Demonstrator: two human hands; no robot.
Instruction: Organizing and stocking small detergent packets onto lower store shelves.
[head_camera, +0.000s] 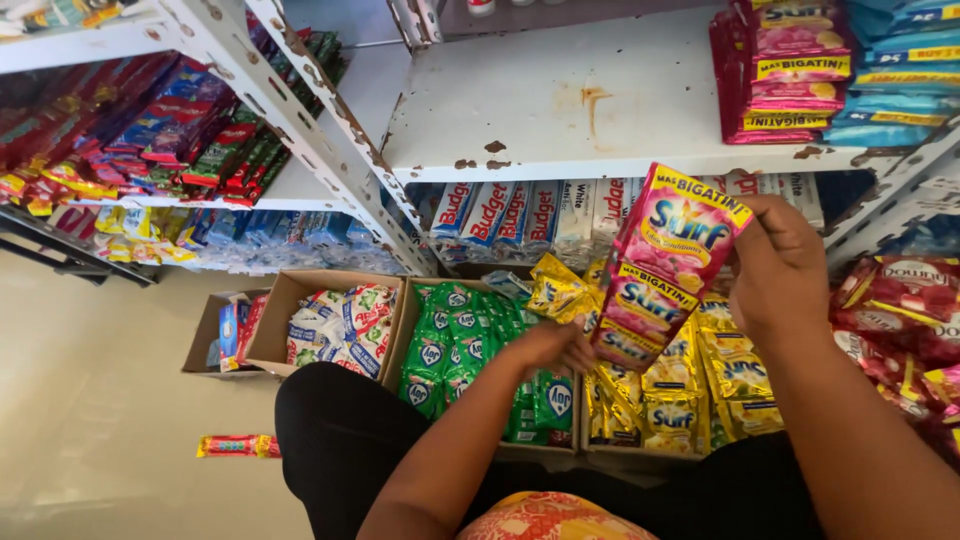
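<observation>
So the person's got a strip of pink sachets (668, 265) held up in front of the white shelf (560, 110), right hand (778, 262) pinching its top edge and left hand (552, 345) closed on the bottom end, just above the boxes. Looks like restocking is partway: a stack of matching pink packs (790, 70) already sits far right on that shelf, most of which is bare. Meanwhile the box of yellow sachets (680, 395) and the green ones (470, 350) still look full.

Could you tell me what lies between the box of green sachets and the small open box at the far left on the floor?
In the head view, one open cardboard box of white patterned sachets sits between the green sachets and the small box.
</observation>
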